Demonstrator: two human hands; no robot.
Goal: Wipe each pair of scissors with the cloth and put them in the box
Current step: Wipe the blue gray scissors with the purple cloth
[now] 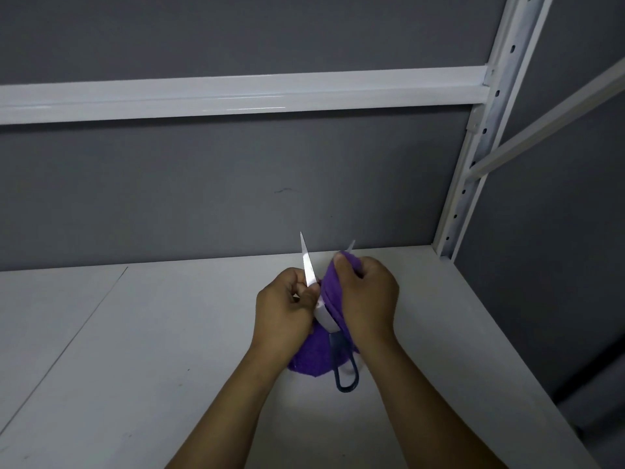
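Observation:
A pair of scissors point(308, 265) with silver blades and a dark blue handle loop is held above the white shelf, blades spread apart and pointing up and away. My left hand point(282, 309) grips one blade near the pivot. My right hand point(367, 299) holds a purple cloth point(333, 292) wrapped round the other blade, whose tip pokes out above the cloth. The cloth hangs down between my wrists, and the blue handle loop point(346, 377) dangles below it. No box is in view.
The white shelf board point(152, 350) runs left and towards me, with a seam line at the left. A grey back wall, a white crossbeam point(236, 94) and a perforated white upright point(473, 157) at the right bound the space.

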